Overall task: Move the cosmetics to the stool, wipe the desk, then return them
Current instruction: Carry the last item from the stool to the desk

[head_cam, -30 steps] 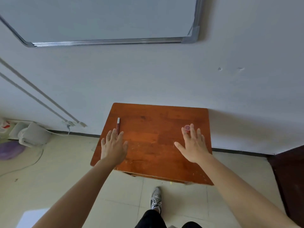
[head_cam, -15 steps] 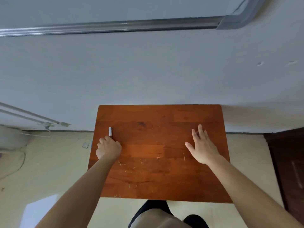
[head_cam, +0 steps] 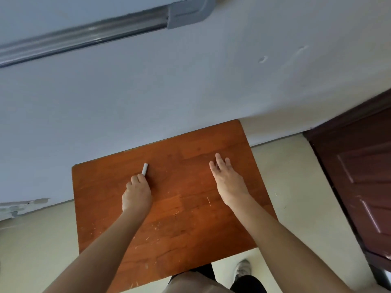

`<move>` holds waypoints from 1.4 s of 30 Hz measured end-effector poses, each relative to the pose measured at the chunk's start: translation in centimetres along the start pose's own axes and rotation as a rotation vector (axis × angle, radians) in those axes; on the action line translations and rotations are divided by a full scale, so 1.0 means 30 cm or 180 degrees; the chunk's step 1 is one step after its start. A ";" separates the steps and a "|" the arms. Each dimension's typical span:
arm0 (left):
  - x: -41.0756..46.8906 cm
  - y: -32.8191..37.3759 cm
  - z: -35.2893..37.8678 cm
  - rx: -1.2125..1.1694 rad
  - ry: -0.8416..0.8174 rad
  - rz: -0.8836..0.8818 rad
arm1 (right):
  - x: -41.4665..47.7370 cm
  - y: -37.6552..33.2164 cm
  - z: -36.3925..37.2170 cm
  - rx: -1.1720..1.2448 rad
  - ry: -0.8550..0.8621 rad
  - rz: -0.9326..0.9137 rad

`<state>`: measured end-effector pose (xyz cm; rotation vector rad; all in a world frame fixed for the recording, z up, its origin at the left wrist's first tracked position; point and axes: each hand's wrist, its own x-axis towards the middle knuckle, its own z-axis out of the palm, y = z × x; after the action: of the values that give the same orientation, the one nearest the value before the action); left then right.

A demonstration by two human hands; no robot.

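The small brown wooden desk (head_cam: 186, 233) stands against the wall. My left hand (head_cam: 137, 193) is closed around a thin cosmetic pencil (head_cam: 145, 168) at the desk's left middle; only its white cap sticks out past my fingers. My right hand (head_cam: 227, 180) lies palm down over the right side of the desk, fingers stretched forward and thumb tucked out of sight. The small round red cosmetic jar is not visible; whether it sits under that palm cannot be told. No stool or cloth is in view.
A dark brown door (head_cam: 359, 176) stands close on the right. A whiteboard's metal frame (head_cam: 84, 39) hangs on the wall above. My legs and a grey shoe (head_cam: 243, 271) are at the desk's near edge. Pale tiled floor (head_cam: 31, 250) surrounds the desk.
My left hand went from flat and open to closed on the pencil. My right hand moved over the red jar and hid it. The view has tilted and come closer.
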<state>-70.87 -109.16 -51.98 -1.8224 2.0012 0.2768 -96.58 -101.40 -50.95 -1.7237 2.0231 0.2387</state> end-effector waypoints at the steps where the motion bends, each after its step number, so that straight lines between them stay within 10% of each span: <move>1: 0.008 0.015 -0.011 0.0032 0.0014 0.0065 | 0.001 0.003 0.002 0.0054 0.0030 0.0007; 6: 0.030 0.185 -0.101 -0.0077 0.0087 0.0743 | -0.078 0.085 -0.015 0.0459 0.0292 0.0251; 15: -0.230 0.957 -0.393 -0.0213 0.0921 0.3201 | -0.709 0.569 -0.095 0.0999 0.1231 0.2438; 26: -1.339 1.635 -0.426 -0.0759 0.1325 0.5823 | -1.795 0.786 0.121 0.1357 0.2466 0.4646; 42: -2.633 1.908 0.063 0.0209 0.1062 0.7437 | -2.922 0.852 0.632 0.1769 0.2633 0.5968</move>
<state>-122.55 -30.24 -27.09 1.3379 3.0092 0.4161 -107.90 -10.80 -31.93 0.9352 3.0814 -0.5194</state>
